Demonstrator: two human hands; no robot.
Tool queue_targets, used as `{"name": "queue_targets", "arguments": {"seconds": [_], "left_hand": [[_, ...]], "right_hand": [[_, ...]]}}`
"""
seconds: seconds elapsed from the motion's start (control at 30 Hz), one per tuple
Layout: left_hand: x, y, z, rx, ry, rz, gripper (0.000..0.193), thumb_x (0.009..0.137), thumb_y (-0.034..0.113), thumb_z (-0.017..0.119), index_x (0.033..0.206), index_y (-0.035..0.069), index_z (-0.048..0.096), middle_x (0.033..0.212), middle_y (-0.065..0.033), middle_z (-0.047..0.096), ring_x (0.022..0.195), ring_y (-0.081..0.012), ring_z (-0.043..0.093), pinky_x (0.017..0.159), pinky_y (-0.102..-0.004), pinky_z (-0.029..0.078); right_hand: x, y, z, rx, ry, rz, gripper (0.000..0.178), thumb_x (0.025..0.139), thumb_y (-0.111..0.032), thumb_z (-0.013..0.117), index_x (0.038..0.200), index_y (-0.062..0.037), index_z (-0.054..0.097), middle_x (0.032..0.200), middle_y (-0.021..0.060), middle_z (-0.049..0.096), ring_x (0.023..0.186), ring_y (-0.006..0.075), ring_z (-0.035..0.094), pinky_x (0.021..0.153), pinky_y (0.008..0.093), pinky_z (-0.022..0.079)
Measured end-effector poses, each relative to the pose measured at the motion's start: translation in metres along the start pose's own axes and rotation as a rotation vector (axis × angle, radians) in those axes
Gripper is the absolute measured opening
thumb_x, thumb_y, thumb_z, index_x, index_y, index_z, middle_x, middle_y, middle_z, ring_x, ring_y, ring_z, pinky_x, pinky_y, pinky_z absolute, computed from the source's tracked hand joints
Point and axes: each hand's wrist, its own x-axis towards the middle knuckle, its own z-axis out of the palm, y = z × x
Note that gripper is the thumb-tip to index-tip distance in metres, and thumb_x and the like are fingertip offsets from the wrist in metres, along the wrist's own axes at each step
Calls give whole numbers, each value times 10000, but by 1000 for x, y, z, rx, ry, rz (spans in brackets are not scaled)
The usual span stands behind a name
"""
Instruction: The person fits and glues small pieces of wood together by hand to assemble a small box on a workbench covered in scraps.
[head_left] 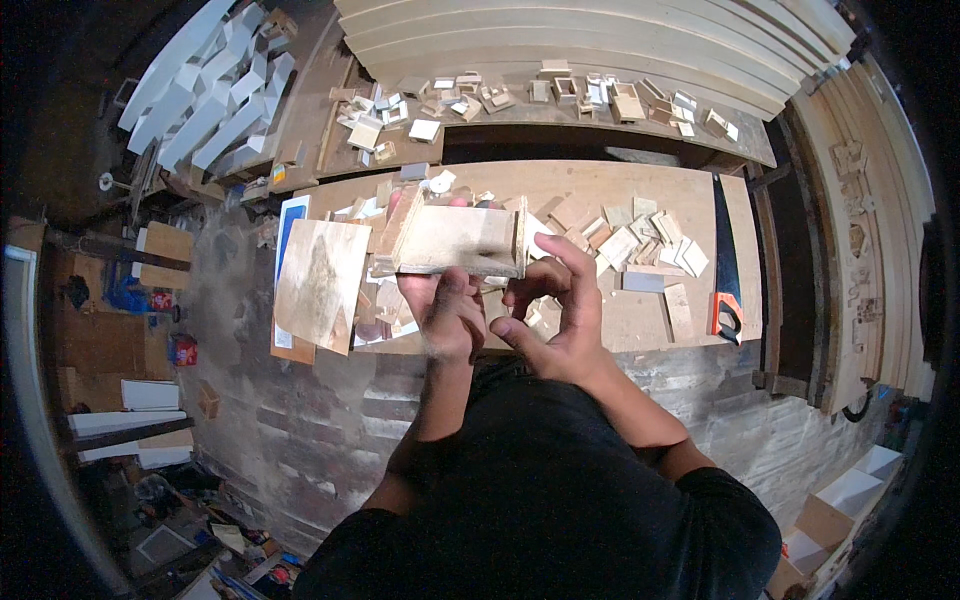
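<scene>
A small wooden tray-like piece, with a flat panel between two raised end strips, is held up over the workbench. My left hand supports it from below, its thumb at the near edge and its fingertips showing past the far edge. Close to the right end strip is my right hand. Its fingers are bent and apart, the index finger beside the strip and the thumb lower down. Nothing shows in that hand; whether a fingertip touches the wood I cannot tell.
Small wood offcuts lie scattered on the bench. A thin wooden sheet rests at the left, a handsaw with an orange and black handle at the right. Behind, small box-like wooden pieces line a shelf below stacked boards.
</scene>
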Motion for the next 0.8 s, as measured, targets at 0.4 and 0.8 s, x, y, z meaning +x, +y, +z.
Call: {"name": "queue_targets", "arguments": {"seconds": [0.4,0.8], "left_hand": [[-3,22,-3,321,105,158,1083,736,179,864,1533,91,136,1405,-210,415,1277,-305,475,1035,-467,462],[10,38,-32,431,0,346,1027,730,165,857,1489,31,179,1385,-204,406,1273,-306,480,978,-442,512]], "right_hand": [[-6,4,30,168,-21,80,838,779,9,725,1474,-27,258,816,76,631,734,118,626,695,259,497],[-2,3,75,307,51,210,819,815,-66,746,1470,22,260,940,75,632,842,122,628,779,266,506]]}}
